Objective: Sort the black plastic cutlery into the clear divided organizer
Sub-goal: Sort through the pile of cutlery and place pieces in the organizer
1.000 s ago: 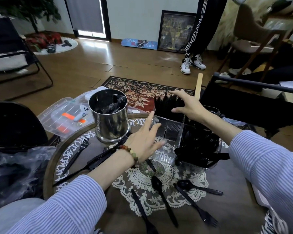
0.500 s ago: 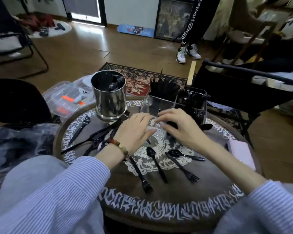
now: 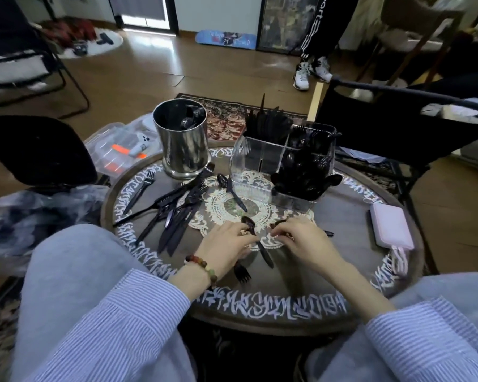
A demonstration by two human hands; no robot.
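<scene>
The clear divided organizer (image 3: pixel 239 164) stands at the back of the round table. Knives fill its back left compartment, forks the back right, spoons the front right, and the front left one holds nothing. My left hand (image 3: pixel 226 244) pinches a black spoon (image 3: pixel 261 249) on the lace doily near the front. My right hand (image 3: pixel 301 241) curls its fingers round a second black spoon (image 3: pixel 329 232), of which mostly the handle tip shows. A black fork (image 3: pixel 242 272) pokes out from under my left hand. Loose black cutlery (image 3: pixel 177 213) lies piled at the left.
A steel canister (image 3: pixel 181 144) stands back left with cutlery inside. One spoon (image 3: pixel 232 191) lies beside the organizer, a fork (image 3: pixel 140 191) at the far left. A pink box (image 3: pixel 389 230) sits at the right edge. A black chair (image 3: pixel 392 128) and a standing person's legs (image 3: pixel 312 70) are behind.
Both hands have drawn back from the organizer to the front of the table and closed on two spoons there. The camera has tilted down.
</scene>
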